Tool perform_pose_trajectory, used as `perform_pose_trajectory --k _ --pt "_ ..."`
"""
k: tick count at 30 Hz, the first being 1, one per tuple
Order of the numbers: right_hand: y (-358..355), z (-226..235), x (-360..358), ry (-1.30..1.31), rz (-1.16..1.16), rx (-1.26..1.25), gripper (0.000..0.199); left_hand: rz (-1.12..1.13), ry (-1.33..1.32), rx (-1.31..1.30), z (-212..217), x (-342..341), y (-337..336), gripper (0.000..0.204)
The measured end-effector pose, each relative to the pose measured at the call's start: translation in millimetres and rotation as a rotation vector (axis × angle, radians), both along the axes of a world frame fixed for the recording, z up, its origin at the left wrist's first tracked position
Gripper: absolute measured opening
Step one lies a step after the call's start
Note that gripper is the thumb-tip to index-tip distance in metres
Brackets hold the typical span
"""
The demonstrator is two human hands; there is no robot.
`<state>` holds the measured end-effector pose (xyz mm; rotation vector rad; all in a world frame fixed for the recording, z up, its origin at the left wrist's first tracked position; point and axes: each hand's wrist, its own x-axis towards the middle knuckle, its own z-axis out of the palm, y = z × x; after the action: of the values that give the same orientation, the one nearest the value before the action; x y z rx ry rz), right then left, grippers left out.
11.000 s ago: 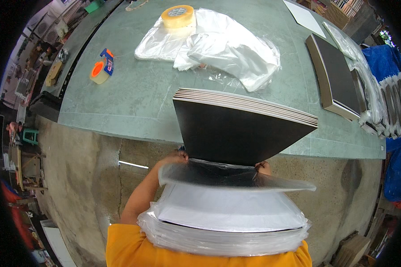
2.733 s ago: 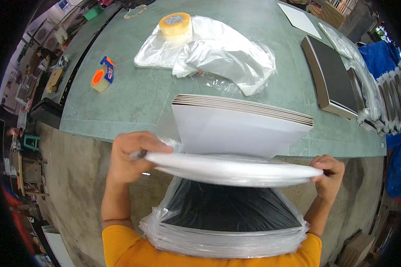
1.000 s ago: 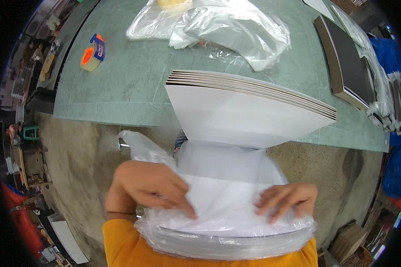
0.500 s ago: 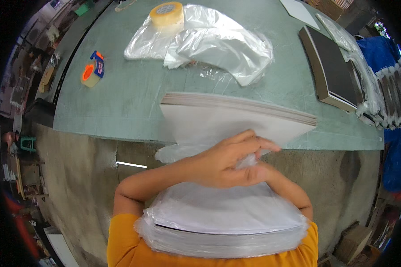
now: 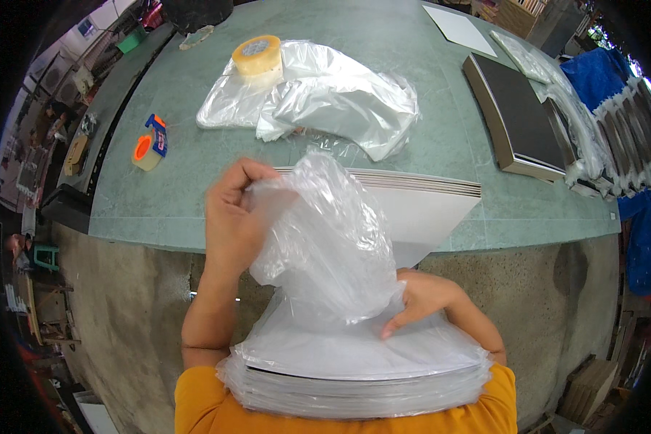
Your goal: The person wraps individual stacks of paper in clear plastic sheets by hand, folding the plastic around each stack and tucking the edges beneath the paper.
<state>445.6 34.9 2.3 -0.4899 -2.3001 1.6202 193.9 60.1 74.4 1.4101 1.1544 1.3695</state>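
My left hand (image 5: 233, 217) is raised in front of me, pinching the top of a clear plastic bag (image 5: 325, 239) and pulling it upward. My right hand (image 5: 421, 298) lies lower down with its fingers on the bag's lower end, on top of a stack of bagged white sheets (image 5: 354, 369) resting in my lap. Behind the bag, a stack of white boards (image 5: 419, 206) leans from the table edge toward me, partly hidden by the plastic.
On the green table (image 5: 195, 173) lie a heap of clear plastic bags (image 5: 340, 101), a yellowish tape roll (image 5: 257, 56) and an orange-and-blue tape dispenser (image 5: 149, 145). A dark flat stack (image 5: 517, 119) sits at right, with more bagged stacks (image 5: 629, 123) beyond it.
My left hand has lifted the plastic bag up off the lap stack. My right hand has moved down and to the right onto the bag's lower end.
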Motion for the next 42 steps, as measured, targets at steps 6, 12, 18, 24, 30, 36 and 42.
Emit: perform_pose_trajectory --k 6,12,18,24,30,36,42 --pt "5 28 2 0.147 -0.510 0.076 0.047 -0.036 0.202 0.058 -7 5 -7 0.015" --pt "7 41 14 -0.190 -0.655 -0.398 0.014 0.179 0.828 0.428 25 10 -24 0.023" --pt "7 30 -17 0.341 -0.434 -0.624 0.016 -0.421 0.311 -0.166 17 52 -43 0.028" --pt "8 4 27 0.767 -0.692 -1.006 0.013 -0.161 0.469 0.072 -48 -39 -32 0.007" --pt "0 13 32 0.405 -0.564 -0.714 0.012 0.595 0.066 0.370 -23 -86 -36 0.004" --pt "-5 48 -18 0.353 -0.388 -0.759 0.017 -0.444 0.337 0.103 22 14 -51 0.013" --pt "-8 27 -29 0.588 -0.338 -1.011 0.027 -0.533 0.238 -0.025 4 36 -43 0.010"
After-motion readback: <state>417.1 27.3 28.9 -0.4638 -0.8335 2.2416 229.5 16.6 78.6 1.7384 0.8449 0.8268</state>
